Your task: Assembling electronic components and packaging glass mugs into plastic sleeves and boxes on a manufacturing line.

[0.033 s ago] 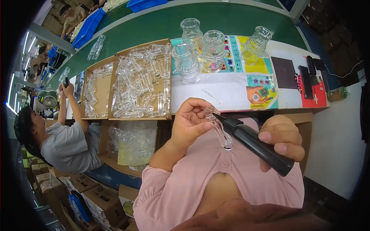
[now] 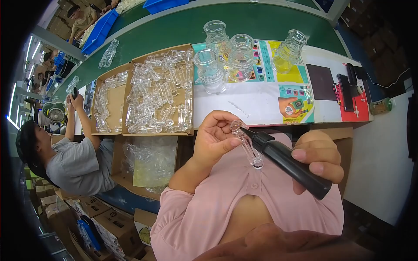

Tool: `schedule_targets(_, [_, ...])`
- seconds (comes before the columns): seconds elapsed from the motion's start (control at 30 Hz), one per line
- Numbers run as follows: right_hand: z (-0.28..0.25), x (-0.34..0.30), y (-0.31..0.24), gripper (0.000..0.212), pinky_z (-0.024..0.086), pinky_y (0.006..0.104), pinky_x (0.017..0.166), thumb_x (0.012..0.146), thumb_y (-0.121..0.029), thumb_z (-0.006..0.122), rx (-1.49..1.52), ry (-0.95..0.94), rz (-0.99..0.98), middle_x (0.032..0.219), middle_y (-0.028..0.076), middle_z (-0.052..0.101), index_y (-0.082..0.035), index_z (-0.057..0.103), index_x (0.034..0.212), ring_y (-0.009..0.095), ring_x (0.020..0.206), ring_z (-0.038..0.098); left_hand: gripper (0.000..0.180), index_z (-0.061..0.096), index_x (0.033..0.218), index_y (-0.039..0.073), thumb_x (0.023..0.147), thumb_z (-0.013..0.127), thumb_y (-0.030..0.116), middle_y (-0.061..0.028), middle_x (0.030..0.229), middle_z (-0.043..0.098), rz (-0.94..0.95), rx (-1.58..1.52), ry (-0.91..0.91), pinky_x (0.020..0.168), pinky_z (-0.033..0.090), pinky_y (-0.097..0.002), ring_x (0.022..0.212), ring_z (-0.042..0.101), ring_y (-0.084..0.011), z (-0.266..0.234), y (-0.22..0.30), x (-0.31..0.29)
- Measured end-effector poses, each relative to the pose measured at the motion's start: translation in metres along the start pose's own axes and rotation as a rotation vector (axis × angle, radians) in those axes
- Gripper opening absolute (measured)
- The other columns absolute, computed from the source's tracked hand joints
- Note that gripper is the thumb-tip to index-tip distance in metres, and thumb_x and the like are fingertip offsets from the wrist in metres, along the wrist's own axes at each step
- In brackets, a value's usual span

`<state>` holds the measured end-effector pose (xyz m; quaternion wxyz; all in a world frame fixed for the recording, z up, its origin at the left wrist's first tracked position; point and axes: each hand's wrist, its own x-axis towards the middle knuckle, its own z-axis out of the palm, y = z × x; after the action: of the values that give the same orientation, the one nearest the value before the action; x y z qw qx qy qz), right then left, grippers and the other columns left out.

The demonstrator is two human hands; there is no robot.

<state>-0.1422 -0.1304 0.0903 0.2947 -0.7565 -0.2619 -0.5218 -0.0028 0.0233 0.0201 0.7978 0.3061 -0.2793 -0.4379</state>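
My left hand (image 2: 217, 137) pinches the upper end of a clear tube-shaped plastic piece (image 2: 250, 152), which hangs tilted in front of my chest. My right hand (image 2: 320, 158) is wrapped round a black squeeze bottle (image 2: 292, 163) with a pointed nozzle. The nozzle tip is at the clear piece's upper end, close to my left fingers; whether it touches cannot be made out. On the table ahead stand several clear ribbed jars (image 2: 210, 71). To the left, a cardboard tray (image 2: 193, 89) holds many similar clear pieces.
A second cardboard tray (image 2: 116, 102) with clear pieces adjoins on the left. Beneath, an open carton (image 2: 117, 167) holds plastic bags. A phone-like black object (image 2: 345, 93) lies on a red sheet at right. A co-worker (image 2: 78, 161) in grey sits left, hands raised.
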Motion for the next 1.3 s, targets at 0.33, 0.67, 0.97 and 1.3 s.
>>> schedule_targets(0.33, [-0.003,0.0,-0.002,0.047,0.043,0.0275,0.045,0.078,-0.033,0.064,-0.023,-0.024,0.051,0.089,0.019,0.056,-0.001,0.041,0.105,0.02,0.059,0.055,0.042,0.046,0.104,0.0,0.069,0.069,-0.004,-0.0115,0.097,0.055,0.042,0.098,0.027,0.081,0.049,-0.0291,0.091,0.056,-0.0162,-0.004,-0.002,-0.001])
schedule_targets(0.67, [-0.007,0.0,-0.006,0.047,0.045,0.028,0.048,0.079,-0.035,0.062,-0.089,-0.034,0.16,0.087,0.018,0.057,-0.002,0.041,0.105,0.02,0.066,0.056,0.04,0.047,0.104,0.0,0.07,0.068,-0.005,-0.0128,0.099,0.055,0.096,0.169,0.046,0.081,0.049,-0.0291,0.092,0.057,-0.0164,-0.003,-0.003,-0.001])
schedule_targets(0.97, [0.005,-0.025,0.042,0.041,0.048,0.024,0.052,0.087,-0.038,0.049,0.334,0.729,1.075,0.083,0.009,0.056,0.001,0.049,0.101,0.014,0.065,0.057,0.036,0.05,0.105,-0.001,0.072,0.064,-0.008,-0.0096,0.101,0.053,0.135,0.182,0.087,0.081,0.048,-0.029,0.092,0.055,-0.0156,-0.009,-0.017,0.015])
schedule_targets(1.3, [-0.018,-0.079,0.084,0.02,0.025,0.0147,0.03,0.085,-0.025,0.055,1.027,1.263,1.256,0.068,0.007,0.056,-0.006,0.055,0.078,0.007,0.037,0.034,0.031,0.055,0.099,0.0,0.069,0.063,0.001,-0.0131,0.088,0.058,0.282,1.365,0.194,0.076,0.045,-0.0323,0.09,0.056,-0.0247,-0.05,-0.073,0.079])
